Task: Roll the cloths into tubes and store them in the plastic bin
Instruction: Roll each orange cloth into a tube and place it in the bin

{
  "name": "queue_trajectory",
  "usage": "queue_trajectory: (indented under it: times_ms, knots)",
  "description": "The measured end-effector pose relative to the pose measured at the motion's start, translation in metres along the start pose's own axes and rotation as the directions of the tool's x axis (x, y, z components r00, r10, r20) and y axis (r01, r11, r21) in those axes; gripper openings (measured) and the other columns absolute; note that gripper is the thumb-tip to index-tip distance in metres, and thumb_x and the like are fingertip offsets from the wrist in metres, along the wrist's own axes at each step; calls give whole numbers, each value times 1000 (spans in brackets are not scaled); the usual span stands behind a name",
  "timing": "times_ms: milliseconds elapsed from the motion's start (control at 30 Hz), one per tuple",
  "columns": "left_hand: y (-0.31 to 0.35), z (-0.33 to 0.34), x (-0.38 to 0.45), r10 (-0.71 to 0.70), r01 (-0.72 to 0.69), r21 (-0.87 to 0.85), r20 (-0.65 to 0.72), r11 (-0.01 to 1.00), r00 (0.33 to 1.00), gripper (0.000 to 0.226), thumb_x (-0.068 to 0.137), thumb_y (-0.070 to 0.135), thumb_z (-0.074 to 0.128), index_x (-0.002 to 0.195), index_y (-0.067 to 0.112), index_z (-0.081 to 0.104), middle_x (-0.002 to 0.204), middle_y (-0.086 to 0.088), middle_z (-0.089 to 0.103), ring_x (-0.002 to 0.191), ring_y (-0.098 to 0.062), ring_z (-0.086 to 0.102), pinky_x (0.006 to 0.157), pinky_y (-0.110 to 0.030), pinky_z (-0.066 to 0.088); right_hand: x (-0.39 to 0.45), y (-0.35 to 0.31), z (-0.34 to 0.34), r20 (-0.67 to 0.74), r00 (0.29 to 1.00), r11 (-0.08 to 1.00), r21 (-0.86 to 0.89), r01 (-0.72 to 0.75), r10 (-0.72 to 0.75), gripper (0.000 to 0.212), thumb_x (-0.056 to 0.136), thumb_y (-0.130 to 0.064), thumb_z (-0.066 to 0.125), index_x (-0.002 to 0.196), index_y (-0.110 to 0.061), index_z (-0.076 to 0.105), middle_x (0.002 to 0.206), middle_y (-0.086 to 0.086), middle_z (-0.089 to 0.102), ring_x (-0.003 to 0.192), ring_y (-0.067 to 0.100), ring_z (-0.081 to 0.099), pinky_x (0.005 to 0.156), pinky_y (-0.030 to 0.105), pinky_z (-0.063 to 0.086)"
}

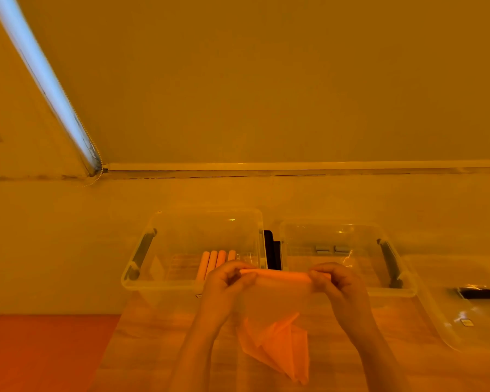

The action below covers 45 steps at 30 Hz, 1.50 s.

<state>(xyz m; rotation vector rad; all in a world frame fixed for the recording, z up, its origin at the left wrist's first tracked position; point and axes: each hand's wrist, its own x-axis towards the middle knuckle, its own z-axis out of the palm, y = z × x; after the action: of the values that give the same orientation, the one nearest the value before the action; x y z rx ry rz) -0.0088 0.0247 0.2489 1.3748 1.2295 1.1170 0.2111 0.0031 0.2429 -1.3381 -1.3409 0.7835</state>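
Both my hands hold an orange cloth (pixel 277 304) up over the wooden bench (pixel 159 335), its top edge already wound into a slim roll (pixel 280 274) that runs left to right between them. My left hand (pixel 224 284) pinches the roll's left end with its fingers (pixel 245 278) curled round it; my right hand (pixel 337 284) pinches the right end the same way. The unrolled part of the cloth hangs down toward me, its loose corner crumpled low on the bench between my forearms.

Just beyond my left hand stands the clear plastic bin (pixel 142 284), with four finished orange tubes (pixel 215 263) lying side by side in it, their long axes pointing away from me. The roll in my fingers lies crosswise to those tubes, so I judge it will need a quarter turn before it can go in beside them. The bin lies ahead and to the left, nearer my left hand.

A second clear bin (pixel 402 290) sits to the right, beyond my right hand, holding small grey items (pixel 333 248) I cannot identify. A clear lid (pixel 464 321) rests at the far right. Much rolling remains, by my reckoning, before this cloth is a tube.
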Motion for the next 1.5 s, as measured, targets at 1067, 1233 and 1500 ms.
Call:
queue_trajectory:
  times_ms: [1067, 1233, 1500]
  knots:
    - [-10, -6, 8, -20, 15, -48, -110, 999, 994, 19, 80, 10, 70, 90, 26, 69, 101, 2, 68, 93, -15, 64, 67, -17, 53, 4, -3, 8, 36, 998, 999, 14, -50, 49, 20, 87, -9, 61, 85, -28, 66, 86, -5, 67, 75, 0, 64, 60, 13, 51]
    - [-15, -6, 12, 1, 6, 60, -110, 998, 994, 8, 85, 18, 65, 90, 24, 67, 107, 6, 63, 105, -13, 57, 75, -18, 47, 5, -2, 8, 83, 995, 997, -58, -50, 55, 18, 90, -15, 59, 89, -32, 65, 91, -8, 66, 79, 0, 62, 62, 17, 52]
    - [-7, -5, 9, 47, -43, 58, -66, 997, 997, 15, 91, 15, 56, 97, 27, 63, 126, 10, 55, 120, 13, 41, 81, -3, 40, 4, -2, 10, 142, 983, 992, 44, -121, 114, 14, 83, -10, 67, 92, -20, 68, 90, -1, 68, 79, 5, 65, 65, 19, 55]
